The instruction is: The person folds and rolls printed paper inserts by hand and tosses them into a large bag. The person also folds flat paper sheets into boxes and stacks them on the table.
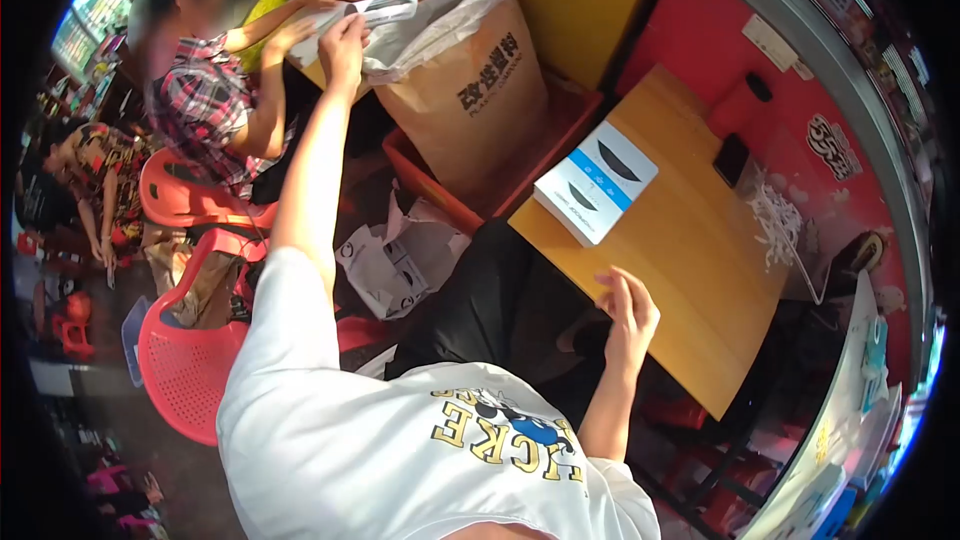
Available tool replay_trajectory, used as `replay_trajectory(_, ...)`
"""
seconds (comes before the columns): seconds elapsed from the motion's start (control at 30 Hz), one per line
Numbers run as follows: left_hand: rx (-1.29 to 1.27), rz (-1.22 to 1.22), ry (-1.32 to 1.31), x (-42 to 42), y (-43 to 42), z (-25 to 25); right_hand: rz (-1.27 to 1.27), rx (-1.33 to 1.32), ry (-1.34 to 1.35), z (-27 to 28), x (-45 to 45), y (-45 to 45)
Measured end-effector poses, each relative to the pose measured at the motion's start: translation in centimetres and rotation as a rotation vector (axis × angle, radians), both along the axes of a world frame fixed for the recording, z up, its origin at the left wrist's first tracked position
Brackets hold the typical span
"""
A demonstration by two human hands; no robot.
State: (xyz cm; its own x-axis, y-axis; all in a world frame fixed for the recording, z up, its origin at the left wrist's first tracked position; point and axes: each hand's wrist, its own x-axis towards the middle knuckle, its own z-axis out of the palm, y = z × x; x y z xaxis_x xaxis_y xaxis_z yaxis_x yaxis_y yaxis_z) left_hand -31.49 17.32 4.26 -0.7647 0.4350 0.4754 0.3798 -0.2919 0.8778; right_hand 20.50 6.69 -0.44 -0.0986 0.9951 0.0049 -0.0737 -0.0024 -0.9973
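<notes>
My left hand (345, 48) reaches far out at the upper left, its fingers closed on the near edge of a flat white package (385, 8) with a dark shape printed on it. Just beside it are the hands of a seated co-worker in a plaid shirt. My right hand (630, 312) hangs over the front edge of the wooden table (690, 290), empty, fingers loosely bent and apart. Beyond it, a white and blue stack of printed cards or boxes (600, 180) lies on the table, untouched.
A large brown paper sack (470, 90) with an open white liner stands in a red bin (420, 165). A phone (731, 159) and shredded white strips (780, 220) lie near the red wall. Red plastic chairs (195, 370) and crumpled packaging (400, 260) are at the left. Another person bends at far left.
</notes>
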Motion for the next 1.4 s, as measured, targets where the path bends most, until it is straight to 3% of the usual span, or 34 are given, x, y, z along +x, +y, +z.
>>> replay_trajectory(0.07, -0.393, -0.019, 0.161, -5.2, 4.8, -4.6, -0.035, 0.214, -0.35, -0.3, -0.9, 1.0)
replay_trajectory(0.1, -0.536, -0.049, 0.263, -5.8, 6.3, -6.0, -0.05, 0.456, -0.547, -0.2, -1.4, 2.1)
replay_trajectory(0.13, -0.616, 0.018, 0.379, -4.8, 6.7, -6.2, -0.058, 0.697, -0.743, -0.1, -2.0, 3.2)
replay_trajectory(0.17, -0.694, 0.088, 0.497, -3.5, 6.4, -6.0, -0.046, 0.763, -0.856, -0.2, -2.4, 4.1)
replay_trajectory(0.2, -0.713, 0.127, 0.629, -0.9, 5.7, -5.2, -0.032, 0.827, -0.97, -0.4, -2.7, 5.0)
replay_trajectory(0.27, -0.419, 0.031, 0.748, 4.1, 3.2, -4.8, 0.043, 0.892, -1.077, -1.8, -2.9, 6.4)
replay_trajectory(0.33, -0.395, -0.218, 0.566, 10.4, -0.7, -3.1, 0.084, 0.939, -1.187, -2.4, -2.7, 6.7)
replay_trajectory(0.37, -0.398, -0.365, 0.368, 13.0, -2.6, -3.5, 0.095, 0.946, -1.172, -2.3, -2.6, 6.7)
replay_trajectory(0.4, -0.351, -0.458, 0.363, 15.5, -4.8, -3.6, 0.103, 0.949, -1.158, -2.3, -2.5, 6.6)
replay_trajectory(0.47, -0.421, -0.498, 0.322, 21.0, -9.2, -2.8, 0.079, 0.964, -1.144, -2.1, -2.6, 6.5)
replay_trajectory(0.63, -0.558, -0.685, -0.025, 29.0, -15.2, -7.9, 0.02, 1.047, -1.127, -2.4, -2.6, 6.7)
replay_trajectory(0.67, -0.507, -0.733, -0.203, 31.1, -15.7, -7.9, 0.017, 1.043, -1.128, -2.5, -2.5, 6.8)
replay_trajectory(0.77, -0.489, -0.926, -0.374, 35.0, -16.7, -8.3, 0.013, 1.082, -1.07, -2.4, -2.6, 6.8)
replay_trajectory(1.0, -0.52, -1.077, -0.518, 37.7, -15.9, -6.2, -0.007, 0.964, -1.053, -1.4, -2.7, 6.6)
replay_trajectory(1.07, -0.494, -1.07, -0.6, 37.9, -15.6, -6.2, -0.113, 1.05, -0.937, -1.0, -2.5, 6.5)
replay_trajectory(1.1, -0.492, -1.067, -0.598, 37.7, -15.5, -6.3, -0.144, 1.027, -0.853, -0.5, -2.3, 6.1)
replay_trajectory(1.17, -0.539, -1.189, -0.869, 37.5, -15.2, -6.5, -0.206, 0.904, -0.785, 0.7, -1.7, 4.6)
replay_trajectory(1.2, -0.534, -1.183, -0.875, 37.6, -15.0, -6.4, -0.234, 0.861, -0.61, 0.8, -1.4, 3.8)
replay_trajectory(1.27, -0.428, -1.463, -1.3, 38.1, -14.8, -6.1, -0.294, 0.803, -0.401, 1.8, -0.8, 1.4)
replay_trajectory(1.3, -0.399, -1.558, -1.321, 38.7, -14.4, -6.3, -0.313, 0.782, -0.342, 1.9, -0.5, 0.2)
replay_trajectory(1.37, -0.103, -1.564, -1.492, 39.8, -14.8, -6.2, -0.267, 0.541, -0.226, 2.0, 0.0, -2.6)
replay_trajectory(1.4, -0.064, -1.4, -1.528, 40.3, -15.0, -5.7, -0.184, 0.414, 0.051, 1.3, -0.1, -3.8)
